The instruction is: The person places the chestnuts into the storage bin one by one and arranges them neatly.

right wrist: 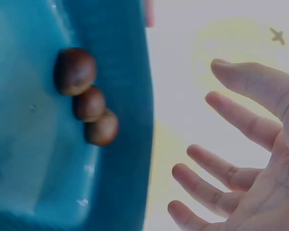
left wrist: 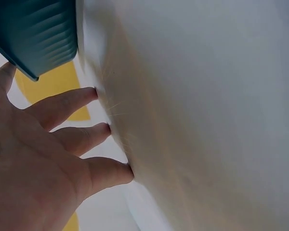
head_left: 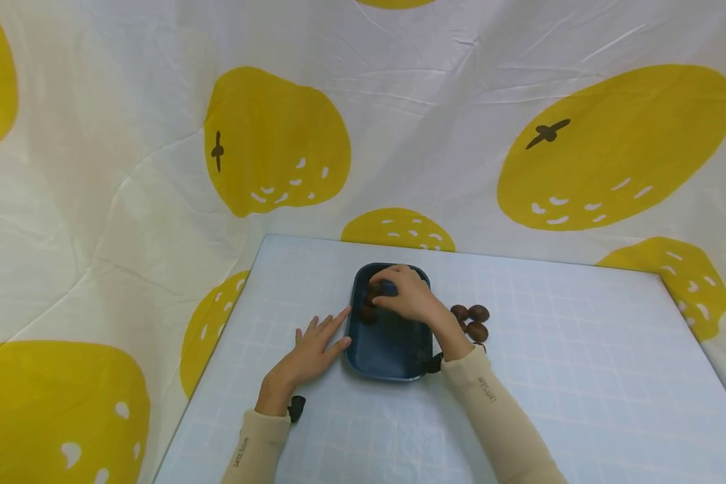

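Observation:
A dark blue rectangular tray [head_left: 390, 351] with rounded corners lies on the table. Three brown chestnuts [right wrist: 76, 71] sit against one inner wall of it, touching in a row in the right wrist view. Over them is my right hand [head_left: 407, 296], fingers spread and slightly bent, with nothing held; the right wrist view shows its palm bare. Beside the tray's left side, my left hand [head_left: 312, 351] has its fingers spread, index fingertip and thumb at the rim. In the left wrist view, its other fingertips [left wrist: 126, 173] rest on the table.
Several more chestnuts [head_left: 477, 331] lie grouped on the table just right of the tray, one partly hidden by the right arm. The table [head_left: 581, 349] has a pale, faintly checked cover. Behind and to the left hangs a white cloth [head_left: 411, 134] with large yellow fruit prints.

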`<state>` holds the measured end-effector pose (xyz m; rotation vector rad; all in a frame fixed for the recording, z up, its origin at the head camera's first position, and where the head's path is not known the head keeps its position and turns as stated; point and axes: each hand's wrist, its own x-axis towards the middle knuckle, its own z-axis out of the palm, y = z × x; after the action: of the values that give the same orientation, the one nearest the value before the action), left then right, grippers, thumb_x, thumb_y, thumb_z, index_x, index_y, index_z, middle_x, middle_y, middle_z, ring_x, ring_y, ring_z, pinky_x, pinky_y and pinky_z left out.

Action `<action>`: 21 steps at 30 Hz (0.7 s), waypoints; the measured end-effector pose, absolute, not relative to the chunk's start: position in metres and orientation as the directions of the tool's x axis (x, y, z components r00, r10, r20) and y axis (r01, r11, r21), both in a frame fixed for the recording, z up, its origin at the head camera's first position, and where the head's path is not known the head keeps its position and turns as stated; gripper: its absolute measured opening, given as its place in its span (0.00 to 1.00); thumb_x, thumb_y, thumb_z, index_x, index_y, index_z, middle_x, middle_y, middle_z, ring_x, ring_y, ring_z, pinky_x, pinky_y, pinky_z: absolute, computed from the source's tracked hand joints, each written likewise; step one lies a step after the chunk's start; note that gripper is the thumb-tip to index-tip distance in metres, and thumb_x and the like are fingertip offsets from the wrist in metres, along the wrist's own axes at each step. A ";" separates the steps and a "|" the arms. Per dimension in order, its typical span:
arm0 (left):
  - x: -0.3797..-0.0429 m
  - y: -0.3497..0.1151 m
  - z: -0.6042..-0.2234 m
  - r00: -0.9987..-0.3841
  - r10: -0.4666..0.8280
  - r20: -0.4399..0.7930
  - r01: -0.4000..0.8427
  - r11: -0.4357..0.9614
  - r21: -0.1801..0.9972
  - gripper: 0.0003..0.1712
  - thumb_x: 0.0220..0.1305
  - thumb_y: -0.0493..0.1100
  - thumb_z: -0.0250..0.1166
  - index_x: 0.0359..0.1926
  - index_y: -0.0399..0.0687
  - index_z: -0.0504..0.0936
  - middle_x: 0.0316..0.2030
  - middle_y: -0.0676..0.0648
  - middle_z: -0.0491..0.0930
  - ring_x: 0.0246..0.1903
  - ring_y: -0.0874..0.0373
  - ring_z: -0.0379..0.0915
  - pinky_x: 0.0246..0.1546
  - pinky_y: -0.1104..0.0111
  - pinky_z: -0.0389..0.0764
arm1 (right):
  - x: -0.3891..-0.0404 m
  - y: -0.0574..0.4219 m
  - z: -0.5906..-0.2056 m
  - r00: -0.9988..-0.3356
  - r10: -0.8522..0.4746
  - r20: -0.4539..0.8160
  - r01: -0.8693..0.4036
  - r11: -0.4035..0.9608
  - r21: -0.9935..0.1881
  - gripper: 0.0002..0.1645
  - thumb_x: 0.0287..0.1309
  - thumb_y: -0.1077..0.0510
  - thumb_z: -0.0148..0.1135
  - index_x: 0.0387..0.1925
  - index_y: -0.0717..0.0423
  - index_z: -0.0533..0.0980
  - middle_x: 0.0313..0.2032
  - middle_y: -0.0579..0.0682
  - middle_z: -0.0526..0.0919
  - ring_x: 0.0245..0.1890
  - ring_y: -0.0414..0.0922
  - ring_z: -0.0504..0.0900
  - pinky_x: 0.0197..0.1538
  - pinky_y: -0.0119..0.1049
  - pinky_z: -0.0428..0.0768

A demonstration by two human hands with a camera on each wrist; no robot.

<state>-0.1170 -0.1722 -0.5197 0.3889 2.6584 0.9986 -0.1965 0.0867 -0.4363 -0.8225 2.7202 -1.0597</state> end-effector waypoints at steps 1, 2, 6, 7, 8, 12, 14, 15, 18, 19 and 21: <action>-0.117 -0.172 -0.520 -0.926 0.342 -0.159 0.152 0.724 0.672 0.38 0.71 0.72 0.46 0.78 0.82 0.47 0.76 0.44 0.53 0.74 0.30 0.33 0.62 0.28 0.29 | -0.194 0.089 -0.432 -0.846 -0.521 0.112 -0.454 0.594 -0.664 0.21 0.62 0.55 0.71 0.56 0.53 0.81 0.59 0.57 0.75 0.63 0.57 0.69 0.62 0.59 0.68; -0.117 -0.172 -0.520 -0.926 0.342 -0.158 0.151 0.723 0.675 0.38 0.71 0.72 0.46 0.78 0.82 0.47 0.76 0.44 0.53 0.74 0.30 0.33 0.62 0.28 0.29 | -0.191 0.092 -0.429 -0.847 -0.515 0.130 -0.456 0.580 -0.675 0.21 0.61 0.55 0.71 0.56 0.54 0.81 0.59 0.56 0.75 0.62 0.56 0.69 0.62 0.58 0.69; -0.117 -0.173 -0.521 -0.926 0.345 -0.151 0.155 0.716 0.681 0.37 0.72 0.72 0.46 0.78 0.82 0.47 0.77 0.44 0.52 0.74 0.30 0.32 0.62 0.28 0.29 | -0.182 0.103 -0.419 -0.858 -0.483 0.176 -0.453 0.550 -0.701 0.21 0.61 0.54 0.71 0.55 0.54 0.81 0.58 0.56 0.75 0.60 0.54 0.71 0.61 0.55 0.72; -0.117 -0.173 -0.522 -0.927 0.345 -0.149 0.157 0.714 0.682 0.37 0.72 0.72 0.46 0.78 0.82 0.47 0.77 0.44 0.52 0.74 0.30 0.32 0.62 0.28 0.29 | -0.179 0.106 -0.417 -0.859 -0.477 0.184 -0.455 0.547 -0.703 0.21 0.61 0.54 0.71 0.55 0.54 0.81 0.58 0.56 0.75 0.60 0.54 0.71 0.60 0.55 0.72; -0.117 -0.173 -0.521 -0.927 0.346 -0.147 0.159 0.714 0.682 0.37 0.72 0.72 0.46 0.78 0.82 0.47 0.77 0.44 0.52 0.74 0.30 0.32 0.62 0.28 0.29 | -0.177 0.109 -0.416 -0.861 -0.472 0.192 -0.454 0.542 -0.707 0.21 0.62 0.54 0.71 0.55 0.54 0.80 0.58 0.56 0.75 0.60 0.54 0.72 0.60 0.54 0.72; -0.116 -0.173 -0.521 -0.927 0.347 -0.142 0.164 0.716 0.679 0.37 0.72 0.71 0.46 0.78 0.82 0.47 0.77 0.45 0.52 0.74 0.30 0.32 0.62 0.28 0.29 | -0.166 0.122 -0.412 -0.875 -0.440 0.201 -0.438 0.541 -0.718 0.21 0.62 0.53 0.71 0.55 0.54 0.80 0.58 0.54 0.75 0.59 0.52 0.72 0.60 0.53 0.72; -0.116 -0.174 -0.520 -0.926 0.348 -0.144 0.164 0.717 0.678 0.37 0.72 0.71 0.46 0.78 0.81 0.46 0.77 0.46 0.52 0.74 0.31 0.32 0.62 0.28 0.29 | -0.161 0.129 -0.411 -0.884 -0.420 0.206 -0.427 0.545 -0.722 0.21 0.62 0.53 0.71 0.54 0.53 0.80 0.58 0.54 0.74 0.60 0.52 0.72 0.61 0.54 0.72; -0.116 -0.174 -0.520 -0.926 0.349 -0.143 0.165 0.716 0.679 0.37 0.73 0.71 0.46 0.78 0.81 0.46 0.77 0.46 0.53 0.74 0.31 0.32 0.62 0.28 0.28 | -0.158 0.133 -0.411 -0.888 -0.408 0.210 -0.423 0.549 -0.721 0.21 0.61 0.52 0.72 0.54 0.52 0.81 0.59 0.54 0.74 0.60 0.52 0.72 0.61 0.54 0.72; -0.116 -0.173 -0.520 -0.925 0.352 -0.144 0.165 0.713 0.681 0.37 0.73 0.70 0.46 0.78 0.81 0.46 0.77 0.47 0.53 0.74 0.31 0.31 0.62 0.29 0.28 | -0.152 0.145 -0.411 -0.898 -0.375 0.229 -0.416 0.556 -0.720 0.20 0.61 0.53 0.72 0.54 0.51 0.81 0.59 0.53 0.74 0.60 0.52 0.72 0.61 0.55 0.71; -0.116 -0.173 -0.520 -0.924 0.353 -0.143 0.167 0.712 0.682 0.37 0.73 0.70 0.46 0.78 0.81 0.46 0.77 0.47 0.53 0.74 0.31 0.31 0.62 0.29 0.28 | -0.150 0.149 -0.412 -0.899 -0.367 0.238 -0.417 0.555 -0.720 0.20 0.61 0.54 0.72 0.54 0.52 0.81 0.59 0.54 0.74 0.60 0.52 0.72 0.59 0.55 0.73; -0.117 -0.172 -0.521 -0.924 0.355 -0.142 0.168 0.711 0.683 0.37 0.73 0.70 0.46 0.78 0.81 0.46 0.77 0.47 0.53 0.74 0.31 0.31 0.62 0.29 0.28 | -0.148 0.157 -0.414 -0.901 -0.352 0.251 -0.417 0.554 -0.720 0.20 0.61 0.55 0.71 0.53 0.53 0.81 0.59 0.54 0.74 0.59 0.52 0.72 0.54 0.55 0.77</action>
<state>-0.1168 -0.1724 -0.5206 0.4141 2.6561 1.0226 -0.1475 0.1575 -0.4143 -0.7041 2.8372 -1.3483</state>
